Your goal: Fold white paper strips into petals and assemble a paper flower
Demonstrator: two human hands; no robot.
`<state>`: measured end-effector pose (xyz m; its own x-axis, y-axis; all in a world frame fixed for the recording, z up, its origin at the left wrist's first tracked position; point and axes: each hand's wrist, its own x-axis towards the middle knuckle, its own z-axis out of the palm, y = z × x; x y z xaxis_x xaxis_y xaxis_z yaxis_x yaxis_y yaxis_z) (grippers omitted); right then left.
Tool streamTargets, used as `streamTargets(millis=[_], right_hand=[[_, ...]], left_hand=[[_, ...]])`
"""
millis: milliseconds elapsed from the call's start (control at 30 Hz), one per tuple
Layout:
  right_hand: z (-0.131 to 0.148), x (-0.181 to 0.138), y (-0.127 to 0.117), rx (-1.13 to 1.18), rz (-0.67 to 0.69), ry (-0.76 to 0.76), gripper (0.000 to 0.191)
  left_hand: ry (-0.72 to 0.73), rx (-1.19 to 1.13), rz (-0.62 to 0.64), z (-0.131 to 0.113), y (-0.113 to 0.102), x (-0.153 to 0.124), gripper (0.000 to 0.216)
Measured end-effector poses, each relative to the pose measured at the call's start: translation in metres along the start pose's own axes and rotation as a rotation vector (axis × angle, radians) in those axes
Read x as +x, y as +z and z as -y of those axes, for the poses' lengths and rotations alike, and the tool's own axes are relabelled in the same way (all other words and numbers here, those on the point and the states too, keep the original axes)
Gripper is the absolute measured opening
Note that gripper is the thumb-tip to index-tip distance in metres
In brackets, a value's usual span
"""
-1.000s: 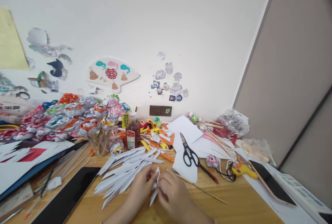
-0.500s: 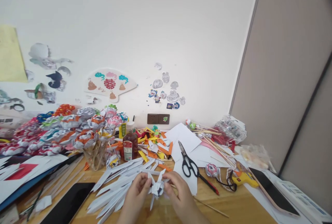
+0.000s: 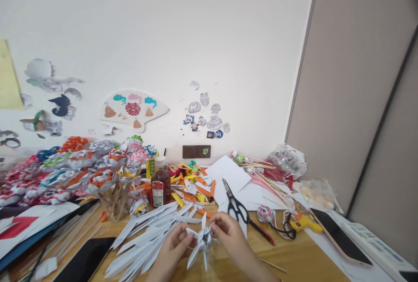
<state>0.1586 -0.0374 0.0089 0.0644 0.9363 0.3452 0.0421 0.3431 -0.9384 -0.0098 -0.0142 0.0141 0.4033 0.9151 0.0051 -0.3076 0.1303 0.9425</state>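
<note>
A partly shaped white paper flower (image 3: 204,239), with pointed folded strips sticking out around its centre, is held up between both hands above the wooden table. My left hand (image 3: 178,245) pinches it from the left, fingers curled behind a strip. From the right, my right hand (image 3: 228,234) grips its edge between thumb and fingertips. Many folded white paper strips (image 3: 143,242) lie fanned out beside and beyond my left hand. A thin wooden stick (image 3: 273,266) shows on the table to the right, partly behind my right forearm.
Black scissors (image 3: 237,208) lie on white paper sheets (image 3: 228,173) beyond my right hand. A bottle of brown liquid (image 3: 161,184) stands by colourful folded paper pieces (image 3: 192,184). Finished paper flowers (image 3: 81,164) heap at left. Phones (image 3: 88,260) lie at both sides; a yellow glue gun (image 3: 307,224) sits right.
The paper flower has turned, so its strips now spread like a star toward me. My right hand has shifted up to its upper right edge. The view has swung slightly right.
</note>
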Motion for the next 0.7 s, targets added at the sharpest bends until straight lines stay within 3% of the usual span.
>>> streamTargets(millis=[267, 433, 567, 700], right_hand=[[0.011, -0.001, -0.001, -0.068, 0.007, 0.043, 0.009], [0.013, -0.003, -0.002, 0.002, 0.075, 0.052, 0.026], [0.014, -0.005, 0.0, 0.048, 0.107, 0.039, 0.045], [0.016, -0.006, 0.001, 0.14, 0.139, -0.003, 0.052]], left_hand=[[0.006, 0.085, 0.07, 0.022, -0.008, 0.008, 0.044], [-0.025, 0.04, 0.097, 0.02, -0.007, 0.008, 0.045], [-0.06, -0.019, 0.035, 0.009, -0.005, 0.003, 0.035], [-0.105, -0.056, 0.012, 0.001, -0.002, -0.002, 0.031]])
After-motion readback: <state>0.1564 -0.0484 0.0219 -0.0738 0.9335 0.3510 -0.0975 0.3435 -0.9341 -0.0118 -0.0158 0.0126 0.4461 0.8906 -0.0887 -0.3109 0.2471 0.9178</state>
